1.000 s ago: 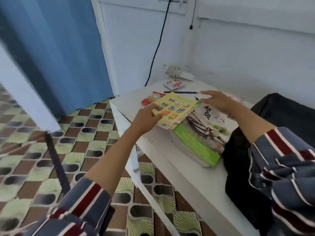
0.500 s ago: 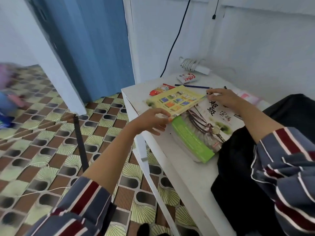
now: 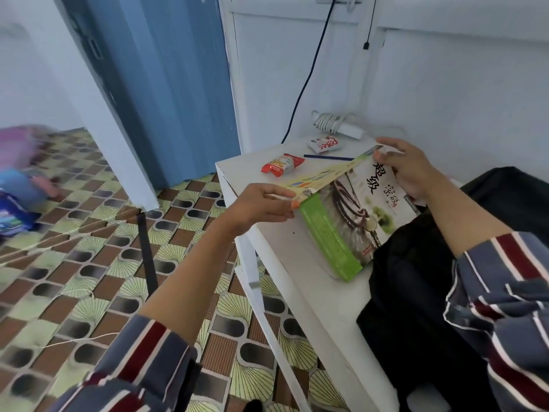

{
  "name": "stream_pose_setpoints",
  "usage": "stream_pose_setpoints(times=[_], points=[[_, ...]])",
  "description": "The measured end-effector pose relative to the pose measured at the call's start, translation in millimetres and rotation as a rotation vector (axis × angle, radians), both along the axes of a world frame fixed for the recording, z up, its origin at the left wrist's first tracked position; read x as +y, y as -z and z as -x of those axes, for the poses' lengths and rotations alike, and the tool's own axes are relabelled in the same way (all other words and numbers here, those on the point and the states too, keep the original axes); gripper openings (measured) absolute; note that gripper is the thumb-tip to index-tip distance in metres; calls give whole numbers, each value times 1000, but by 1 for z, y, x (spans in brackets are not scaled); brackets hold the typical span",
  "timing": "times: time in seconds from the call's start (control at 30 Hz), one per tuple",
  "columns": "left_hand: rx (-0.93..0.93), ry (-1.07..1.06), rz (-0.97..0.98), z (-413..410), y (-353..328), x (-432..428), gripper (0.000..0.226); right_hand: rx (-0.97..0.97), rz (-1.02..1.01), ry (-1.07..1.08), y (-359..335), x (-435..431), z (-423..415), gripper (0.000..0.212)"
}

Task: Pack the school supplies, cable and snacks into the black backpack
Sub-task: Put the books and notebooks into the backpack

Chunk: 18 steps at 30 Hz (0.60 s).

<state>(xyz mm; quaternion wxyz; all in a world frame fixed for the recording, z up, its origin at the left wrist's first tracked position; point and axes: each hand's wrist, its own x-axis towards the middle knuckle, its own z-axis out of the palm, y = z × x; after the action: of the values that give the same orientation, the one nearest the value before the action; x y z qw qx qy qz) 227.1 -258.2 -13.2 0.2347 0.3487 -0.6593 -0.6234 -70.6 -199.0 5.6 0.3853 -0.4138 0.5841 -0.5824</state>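
A thin yellow booklet (image 3: 322, 175) is lifted at a tilt above the white table (image 3: 315, 295). My left hand (image 3: 263, 205) pinches its near corner and my right hand (image 3: 407, 166) grips its far edge. Under it lies a larger green-and-white book (image 3: 353, 221). A red snack packet (image 3: 282, 165), a white snack packet (image 3: 325, 144) and a blue pencil (image 3: 328, 157) lie at the table's far end. A coiled white cable with its adapter (image 3: 335, 124) rests by the wall. The black backpack (image 3: 421, 292) sits at the right, partly behind my right sleeve.
A black cord (image 3: 309, 75) hangs down the white wall from a socket. A blue door (image 3: 166, 84) stands to the left. On the patterned floor, a thin black pole (image 3: 147, 254) rises beside the table, and blurred colourful things (image 3: 17, 185) lie at far left.
Both hands have raised the yellow booklet off the larger book, tilting it almost edge-on. The red snack packet it covered now shows. The view has swung left and down.
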Motion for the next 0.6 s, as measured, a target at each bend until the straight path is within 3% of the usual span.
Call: stream_pose_setpoints(times=[0.1, 0.37, 0.47, 0.6], points=[[42, -5, -13, 0, -6, 8, 18, -71, 85, -3, -4, 8, 1, 84], [100, -4, 38, 1, -17, 25, 22, -222, 243, 19, -16, 27, -1, 89], [167, -45, 78, 2, -23, 27, 19, -261, 306, 18, -28, 33, -1, 86], [381, -137, 173, 8, -38, 34, 17, -295, 429, 106, -51, 41, -15, 66]])
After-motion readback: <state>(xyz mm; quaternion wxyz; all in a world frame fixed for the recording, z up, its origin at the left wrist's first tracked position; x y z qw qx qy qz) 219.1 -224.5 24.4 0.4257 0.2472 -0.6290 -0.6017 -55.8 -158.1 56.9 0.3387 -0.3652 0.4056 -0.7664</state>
